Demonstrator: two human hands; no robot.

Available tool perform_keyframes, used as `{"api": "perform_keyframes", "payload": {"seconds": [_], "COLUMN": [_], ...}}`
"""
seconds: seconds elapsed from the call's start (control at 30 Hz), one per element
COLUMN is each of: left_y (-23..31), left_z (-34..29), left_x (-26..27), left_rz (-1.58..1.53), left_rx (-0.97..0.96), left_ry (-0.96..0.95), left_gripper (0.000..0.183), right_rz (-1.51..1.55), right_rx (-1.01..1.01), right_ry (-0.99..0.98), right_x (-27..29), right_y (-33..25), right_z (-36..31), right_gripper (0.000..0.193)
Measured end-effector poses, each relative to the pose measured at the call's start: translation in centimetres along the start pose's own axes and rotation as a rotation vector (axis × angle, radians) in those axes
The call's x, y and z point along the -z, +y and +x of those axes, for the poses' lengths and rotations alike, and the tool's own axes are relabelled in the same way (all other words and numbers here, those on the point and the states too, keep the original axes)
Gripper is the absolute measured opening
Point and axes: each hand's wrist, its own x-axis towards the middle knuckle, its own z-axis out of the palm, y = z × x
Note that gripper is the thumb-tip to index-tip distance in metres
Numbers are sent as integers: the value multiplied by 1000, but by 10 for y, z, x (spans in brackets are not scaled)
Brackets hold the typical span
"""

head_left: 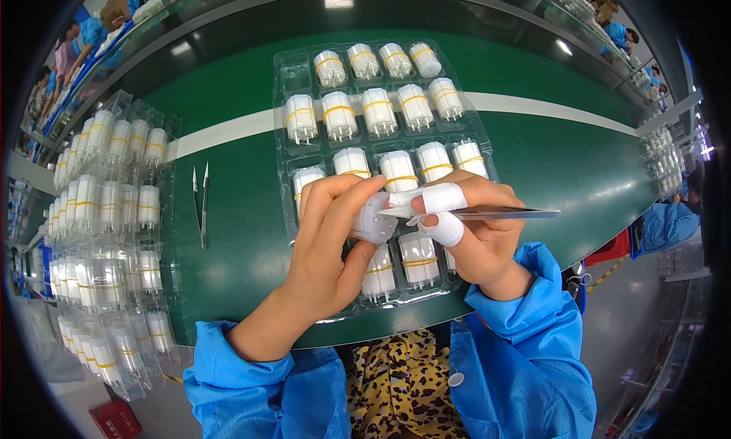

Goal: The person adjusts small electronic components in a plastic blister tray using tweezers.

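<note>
Closed around a translucent cylinder, a worker's left hand holds it above the near half of the clear tray, one end facing the right hand, which pinches tweezers crosswise over the tray, tips at that end; contact, from where I stand, is hard to tell.

The bench in front of me is a green tabletop crossed by a white stripe. A clear compartmented tray lies flat across the middle of the frame, and left of centre a pair of slim metal tweezers rests on the green, tips toward the top.
</note>
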Motion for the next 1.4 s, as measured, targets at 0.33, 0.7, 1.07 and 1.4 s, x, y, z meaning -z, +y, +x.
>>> {"api": "perform_keyframes", "payload": {"seconds": [0.33,0.7,1.07,1.4], "left_y": [-1,0,-3,-3], "left_z": [2,1,1,1], "left_x": [5,3,3,3], "left_rz": [-28,-15,-184,-189], "left_rx": [-3,26,72,78], "left_ry": [-58,-75,-39,-54], "left_gripper": [56,58,58,58], "right_rz": [-23,-112,7,-12], "right_rx": [13,-11,3,40], "right_ry": [-29,-57,-22,-41], "right_x": [3,0,8,8], "right_y": [-1,-5,2,4], "right_z": [4,6,6,6], "right_gripper": [18,17,22,22]}}
